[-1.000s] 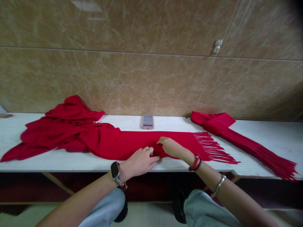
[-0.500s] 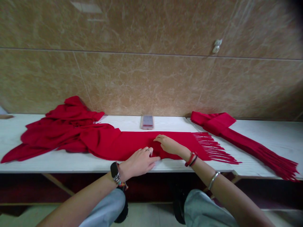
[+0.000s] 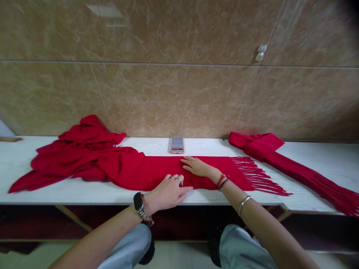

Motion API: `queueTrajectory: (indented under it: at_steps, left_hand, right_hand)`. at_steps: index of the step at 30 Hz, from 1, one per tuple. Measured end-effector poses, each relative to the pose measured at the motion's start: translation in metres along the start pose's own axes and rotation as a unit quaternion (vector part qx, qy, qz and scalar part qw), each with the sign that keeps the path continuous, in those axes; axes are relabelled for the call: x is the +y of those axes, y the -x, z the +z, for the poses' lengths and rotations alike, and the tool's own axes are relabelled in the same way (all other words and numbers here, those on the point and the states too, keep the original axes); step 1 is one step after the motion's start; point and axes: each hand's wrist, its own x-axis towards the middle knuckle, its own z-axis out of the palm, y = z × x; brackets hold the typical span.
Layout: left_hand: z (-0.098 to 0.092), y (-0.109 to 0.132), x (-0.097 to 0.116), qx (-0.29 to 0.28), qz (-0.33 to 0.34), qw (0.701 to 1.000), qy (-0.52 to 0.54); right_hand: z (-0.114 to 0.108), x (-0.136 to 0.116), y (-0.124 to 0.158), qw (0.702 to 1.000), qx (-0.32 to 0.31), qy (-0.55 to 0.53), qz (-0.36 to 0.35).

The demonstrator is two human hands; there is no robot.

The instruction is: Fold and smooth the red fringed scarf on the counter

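Observation:
A red fringed scarf (image 3: 159, 166) lies along the bench, its right part spread flat and its left part heaped in loose folds. My left hand (image 3: 169, 192) rests on the front edge of the flat part, index finger and thumb pointing right and the other fingers bent. Farther back, my right hand (image 3: 198, 166) lies palm down on the cloth with its fingers spread. Neither hand grips the fabric. To the right lies a second red scarf (image 3: 277, 157), folded into a narrow strip with its fringe toward the front right.
A phone (image 3: 177, 145) lies behind the flat scarf, close to the tiled wall (image 3: 168, 101). The white bench (image 3: 207, 147) has a front edge (image 3: 103, 203) near my knees. On the wall is a small white fitting (image 3: 260, 53). Dark shelf space (image 3: 179, 224) shows below the bench.
My right hand has flattened and spread its fingers on the scarf, shifting slightly left over the cloth. The left hand stays at the front edge. The camera view has shifted slightly.

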Motion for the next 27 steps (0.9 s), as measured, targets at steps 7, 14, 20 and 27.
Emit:
queueTrajectory:
  at_steps: [7,14,20,27]
  left_hand:
    - [0.022,0.006,-0.010,-0.007,-0.025,0.996,0.085]
    - [0.017,0.005,-0.009,-0.063,-0.038,0.991,0.111]
    - [0.015,0.005,-0.009,-0.086,-0.045,0.988,0.119]
    - [0.010,0.005,-0.009,-0.099,-0.052,0.985,0.134]
  right_hand:
    - [0.004,-0.007,0.022,0.999,-0.052,-0.007,-0.001]
    - [0.002,0.008,0.026,0.990,-0.024,0.004,0.137]
    - [0.003,-0.009,0.035,0.999,-0.040,0.001,0.006]
    - [0.006,0.034,0.041,0.976,-0.068,0.091,0.186]
